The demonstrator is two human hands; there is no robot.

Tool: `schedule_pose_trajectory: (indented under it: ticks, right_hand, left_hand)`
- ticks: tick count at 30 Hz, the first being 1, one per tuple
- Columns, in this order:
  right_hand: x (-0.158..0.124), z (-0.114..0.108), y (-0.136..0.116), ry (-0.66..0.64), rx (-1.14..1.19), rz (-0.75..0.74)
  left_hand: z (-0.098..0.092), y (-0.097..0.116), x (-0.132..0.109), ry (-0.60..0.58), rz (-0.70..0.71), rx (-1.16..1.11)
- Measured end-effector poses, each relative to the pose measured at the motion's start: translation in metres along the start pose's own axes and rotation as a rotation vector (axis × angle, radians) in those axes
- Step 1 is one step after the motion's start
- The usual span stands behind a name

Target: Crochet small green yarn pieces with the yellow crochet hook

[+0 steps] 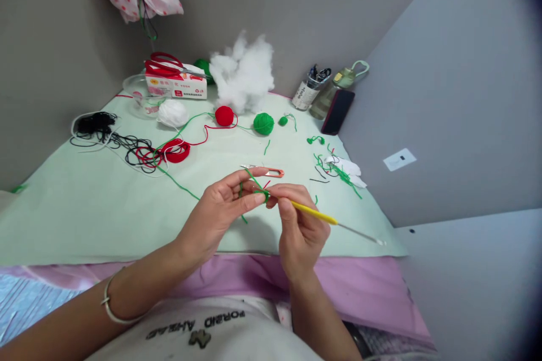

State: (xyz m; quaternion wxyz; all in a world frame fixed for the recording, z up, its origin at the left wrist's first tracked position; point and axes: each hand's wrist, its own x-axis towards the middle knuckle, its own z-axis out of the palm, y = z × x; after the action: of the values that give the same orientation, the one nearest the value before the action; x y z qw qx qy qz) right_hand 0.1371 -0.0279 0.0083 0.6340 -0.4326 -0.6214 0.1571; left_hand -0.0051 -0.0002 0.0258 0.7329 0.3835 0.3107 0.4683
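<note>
Between thumb and fingers, my left hand (231, 200) pinches a small piece of green crochet (262, 194), with green yarn (253, 178) running up over its raised index finger. My right hand (301, 225) is closed round a crochet hook (315, 212) with a yellow grip. One end of the hook meets the green piece; the bare metal other end points right. How the loops sit on the tip is too small to tell. Just beyond my fingers lie orange-handled thread snips (273, 172). A green yarn ball (263, 123) rests farther back.
Behind are a red yarn ball (224, 116), white yarn (173, 113), white stuffing (243, 70) and red scissors (163, 65) on a box (186, 90). Tangled black yarn (95, 127) lies left. Green scraps (345, 175), a phone (337, 111) and a bottle (328, 96) are right, near the walls.
</note>
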Motion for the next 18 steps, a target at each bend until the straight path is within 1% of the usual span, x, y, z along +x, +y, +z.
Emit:
schedule_pose_trajectory:
  ticks: [1, 3, 4, 5, 7, 9, 10, 11, 13, 18]
  right_hand:
    - [-0.002, -0.001, 0.001, -0.011, -0.084, -0.066]
    - [-0.004, -0.003, 0.003, -0.038, -0.205, -0.18]
    - [-0.004, -0.004, 0.004, -0.035, -0.218, -0.192]
    - [-0.003, -0.006, 0.004, -0.014, -0.187, -0.16]
    - [0.001, -0.007, 0.004, 0.05, -0.019, 0.0]
    - [0.004, -0.007, 0.004, 0.088, 0.202, 0.177]
    - [0.005, -0.006, 0.004, 0.08, 0.296, 0.238]
    - [0.006, -0.005, 0.004, 0.061, 0.362, 0.275]
    - [0.006, -0.003, 0.005, 0.037, 0.417, 0.31]
    - [0.003, -0.002, 0.007, 0.032, 0.431, 0.349]
  left_hand:
    - [0.0, 0.0, 0.001, 0.004, -0.014, -0.014]
    - [0.0, 0.0, 0.004, -0.02, -0.086, -0.083]
    - [0.0, 0.0, 0.006, -0.035, -0.128, -0.127]
    - [-0.001, 0.0, 0.007, -0.045, -0.16, -0.168]
    - [-0.002, 0.001, 0.008, -0.053, -0.177, -0.22]
    - [-0.002, 0.002, 0.008, -0.039, -0.143, -0.205]
    - [-0.002, 0.002, 0.008, -0.03, -0.119, -0.176]
    - [-0.001, 0.002, 0.007, -0.022, -0.098, -0.143]
    - [-0.001, 0.001, 0.005, -0.007, -0.059, -0.081]
    - [-0.003, -0.001, 0.004, -0.009, -0.017, -0.02]
